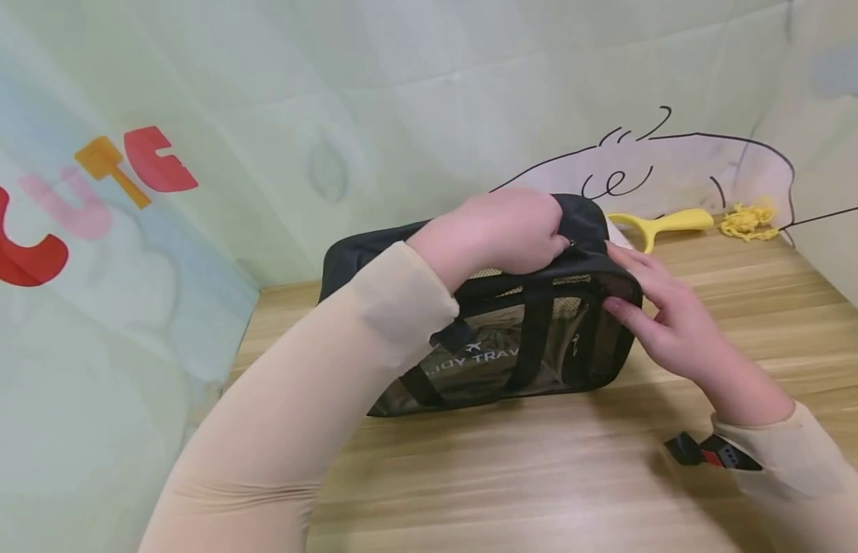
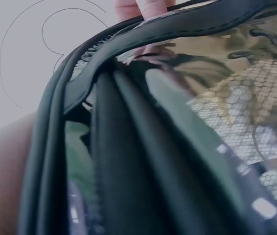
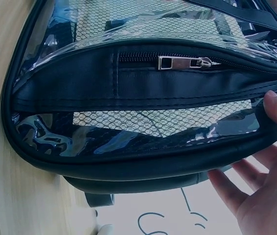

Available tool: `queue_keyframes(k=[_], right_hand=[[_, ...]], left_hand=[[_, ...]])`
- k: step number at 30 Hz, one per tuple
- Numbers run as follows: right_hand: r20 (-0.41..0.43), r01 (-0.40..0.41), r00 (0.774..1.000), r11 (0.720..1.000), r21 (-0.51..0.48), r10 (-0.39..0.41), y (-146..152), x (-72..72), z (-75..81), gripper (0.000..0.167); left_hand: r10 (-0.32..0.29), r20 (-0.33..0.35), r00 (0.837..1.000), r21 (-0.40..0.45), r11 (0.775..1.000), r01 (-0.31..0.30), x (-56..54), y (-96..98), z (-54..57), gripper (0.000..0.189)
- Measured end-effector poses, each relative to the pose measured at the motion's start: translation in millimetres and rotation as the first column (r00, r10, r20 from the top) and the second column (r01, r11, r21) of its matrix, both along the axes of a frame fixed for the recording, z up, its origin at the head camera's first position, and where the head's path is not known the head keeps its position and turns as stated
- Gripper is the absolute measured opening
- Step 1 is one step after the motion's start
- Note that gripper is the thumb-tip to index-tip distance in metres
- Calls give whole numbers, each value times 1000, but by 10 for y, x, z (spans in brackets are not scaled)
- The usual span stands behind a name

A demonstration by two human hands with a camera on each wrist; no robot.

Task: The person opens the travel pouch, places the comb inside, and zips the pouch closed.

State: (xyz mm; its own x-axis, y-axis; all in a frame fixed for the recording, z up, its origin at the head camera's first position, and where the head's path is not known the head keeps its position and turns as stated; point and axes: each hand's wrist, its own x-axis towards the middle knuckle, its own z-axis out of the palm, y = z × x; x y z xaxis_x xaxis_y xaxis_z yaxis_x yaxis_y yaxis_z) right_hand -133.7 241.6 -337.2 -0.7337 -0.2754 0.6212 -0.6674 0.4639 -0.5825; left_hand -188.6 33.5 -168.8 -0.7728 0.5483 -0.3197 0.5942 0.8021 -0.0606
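A clear travel bag [image 1: 484, 384] with black trim and white lettering stands on the wooden table. My left hand [image 1: 505, 230] is over its top, fingers curled, the thumb and a finger pinching a small zipper pull [image 1: 572, 243] near the right end. My right hand [image 1: 667, 315] grips the bag's right upper corner, thumb on the near side and fingers round the far side. In the right wrist view another metal zipper pull [image 3: 182, 62] lies on a black band of the bag. Through the clear plastic shows something with a net-like pattern [image 3: 153, 117]; its kind is unclear.
Behind the bag, a yellow forked tool [image 1: 667, 224] lies close to the patterned cloth wall [image 1: 401, 130], beside a tangle of yellow cord [image 1: 749, 221]. The wooden table [image 1: 511, 476] extends in front. A black-and-red device [image 1: 719, 453] is at my right sleeve.
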Motion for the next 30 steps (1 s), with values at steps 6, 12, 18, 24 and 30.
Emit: queue_keyframes(k=[6,12,18,24,30], right_hand=[[3,6,1000,1000,-1,-6,-4,4,9,71],[-2,-4,1000,1000,2,4,-6,-7,8,71],[-4,-14,1000,1000,6,14,-22,-19,5,70],[2,-9,1000,1000,6,9,-21,-19,9,71],[9,10,1000,1000,-8,-10,-8,-1,-3,70]], left_hand=[[17,25,1000,7,1000,-17,10,-17,-15,37],[77,-24,997,-4,997,-77,32,-39,-25,41],[118,-27,993,-10,993,-118,25,-70,-58,46],[122,63,991,2,992,-122,3,-63,-99,47],[102,148,984,120,985,-121,-9,-65,-155,45]])
